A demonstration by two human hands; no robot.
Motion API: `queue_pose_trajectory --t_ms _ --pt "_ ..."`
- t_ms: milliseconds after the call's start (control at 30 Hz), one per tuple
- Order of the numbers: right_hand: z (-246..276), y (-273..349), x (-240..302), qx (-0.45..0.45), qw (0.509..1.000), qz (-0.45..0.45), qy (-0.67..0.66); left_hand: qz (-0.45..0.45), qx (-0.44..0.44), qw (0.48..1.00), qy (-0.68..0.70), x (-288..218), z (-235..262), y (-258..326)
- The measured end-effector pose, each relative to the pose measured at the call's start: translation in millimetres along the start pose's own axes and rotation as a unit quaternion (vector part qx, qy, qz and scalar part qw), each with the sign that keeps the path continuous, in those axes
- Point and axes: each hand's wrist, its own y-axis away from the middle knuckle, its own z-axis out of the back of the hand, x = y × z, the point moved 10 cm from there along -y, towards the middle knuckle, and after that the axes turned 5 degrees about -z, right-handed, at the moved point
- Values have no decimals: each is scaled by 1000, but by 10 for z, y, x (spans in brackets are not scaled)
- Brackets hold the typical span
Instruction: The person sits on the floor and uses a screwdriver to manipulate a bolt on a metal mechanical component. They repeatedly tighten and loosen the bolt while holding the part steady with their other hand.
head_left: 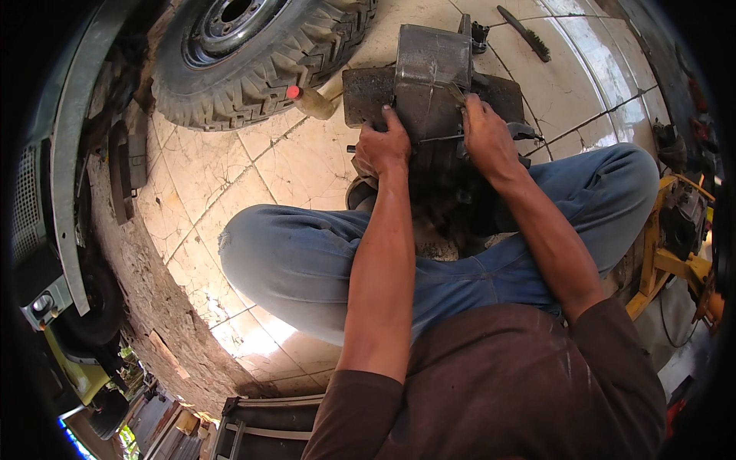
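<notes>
Between my bent knees stands a dark, greasy metal machine assembly (433,57) with a boxy top and flat side plates. My left hand (383,146) is closed at its left side, thumb up against the casing. A thin metal rod (441,139) runs from that hand across the front toward my right hand, and a dark stub (351,149) shows on the hand's other side, roughly in line. On the assembly's right, my right hand (488,138) has its fingers pinched together by a thin metal piece (457,93). What lies under its fingers is hidden.
A large knobby tyre (261,80) lies at the far left, beside a bottle with a red cap (310,101). A brush (525,34) rests on the tiled floor (199,169) beyond the assembly. A yellow metal frame (655,261) stands at right; vehicle parts line the left edge.
</notes>
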Motion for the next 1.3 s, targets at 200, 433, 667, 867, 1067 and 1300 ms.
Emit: queue_pose_trajectory --t_ms 200,433,667,867,1067,1300 --pt "-36 -1 49 13 1000 -13 -7 3 -9 1000 -2 40 -12 -25" --pt "-19 11 104 22 999 -21 24 18 5 1000 -6 26 -14 -11" --pt "-35 -18 112 32 998 -40 24 21 10 1000 -5 4 -16 -2" --pt "-11 21 111 15 999 -35 11 -25 -43 999 -7 -34 52 7" --pt "-50 23 87 15 999 -28 5 -2 -27 1000 4 -28 65 -3" --pt "-72 6 29 6 999 -36 25 -3 -19 1000 4 0 -36 67"
